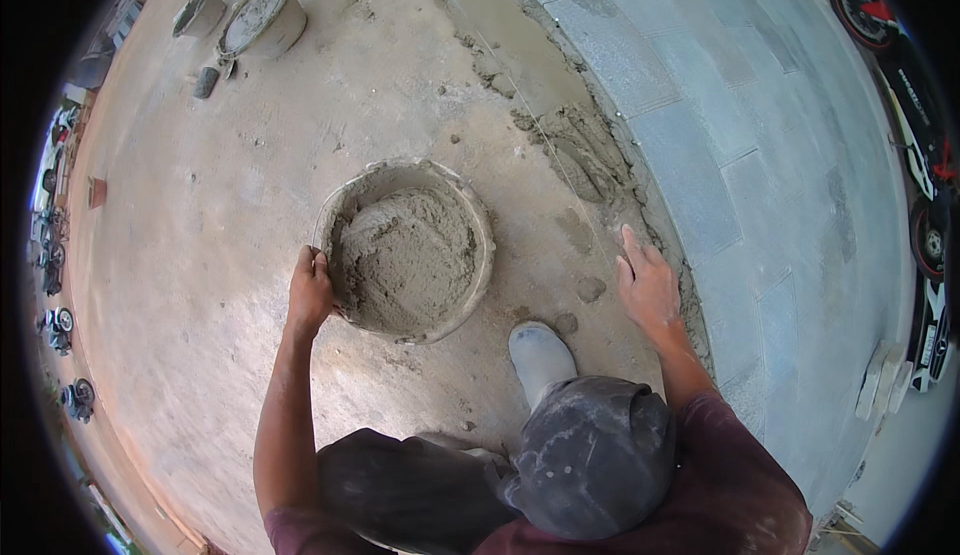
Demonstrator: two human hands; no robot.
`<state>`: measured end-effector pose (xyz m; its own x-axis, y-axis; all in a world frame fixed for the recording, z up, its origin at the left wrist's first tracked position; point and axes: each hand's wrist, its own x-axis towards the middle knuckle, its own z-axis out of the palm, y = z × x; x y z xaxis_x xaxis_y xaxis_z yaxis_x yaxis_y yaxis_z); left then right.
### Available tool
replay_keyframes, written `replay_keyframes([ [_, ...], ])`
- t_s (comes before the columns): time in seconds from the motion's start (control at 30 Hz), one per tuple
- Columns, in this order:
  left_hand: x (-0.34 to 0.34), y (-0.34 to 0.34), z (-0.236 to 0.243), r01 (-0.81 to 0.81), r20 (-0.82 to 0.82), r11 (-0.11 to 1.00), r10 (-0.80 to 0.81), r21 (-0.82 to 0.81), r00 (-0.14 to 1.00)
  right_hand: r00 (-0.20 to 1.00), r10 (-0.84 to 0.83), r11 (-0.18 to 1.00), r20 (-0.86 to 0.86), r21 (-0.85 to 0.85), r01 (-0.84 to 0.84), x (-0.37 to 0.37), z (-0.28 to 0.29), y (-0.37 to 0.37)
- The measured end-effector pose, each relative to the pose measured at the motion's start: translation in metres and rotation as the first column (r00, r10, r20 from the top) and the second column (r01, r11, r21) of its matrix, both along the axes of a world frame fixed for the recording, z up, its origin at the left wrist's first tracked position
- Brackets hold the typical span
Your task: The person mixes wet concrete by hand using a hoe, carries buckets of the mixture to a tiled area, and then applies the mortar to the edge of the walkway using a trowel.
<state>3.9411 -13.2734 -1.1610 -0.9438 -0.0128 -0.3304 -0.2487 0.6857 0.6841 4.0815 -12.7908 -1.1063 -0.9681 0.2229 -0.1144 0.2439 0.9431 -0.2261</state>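
Observation:
A round bucket (488,255) stands on the ground in front of me, filled with wet grey mortar (408,260). My left hand (311,288) is closed on the bucket's left edge; whether the fingers hold the rim or a thin handle there is hard to tell. My right hand (650,285) is out to the right with nothing in it, index finger stretched and thumb apart. Its fingertips are near a thin taut string (553,147) that runs away from me. Beyond them lies a rough heap of mortar (582,150) in the strip beside the paving.
Grey paving slabs (690,165) cover the right side, bordered by a smoothed mortar strip (520,50). Two more buckets, a large one (275,30) and a smaller one (203,13), stand far left. My grey boot (541,357) is between my hands. Motorcycles (928,235) line the right edge.

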Motion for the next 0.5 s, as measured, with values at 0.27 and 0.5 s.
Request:
replay_keyframes([
  [0.27, -0.007, -0.020, 0.000, -0.006, -0.026, 0.999, 0.005, -0.043, 1.000, 1.000, -0.024, 0.998, 0.007, -0.052, 0.024, -0.027, -0.004, -0.010],
  [0.5, -0.005, -0.006, -0.001, -0.055, 0.090, 0.998, 0.054, 0.005, 0.994, 0.990, -0.114, 0.993, 0.084, 0.036, 0.112, -0.039, -0.012, -0.003],
])
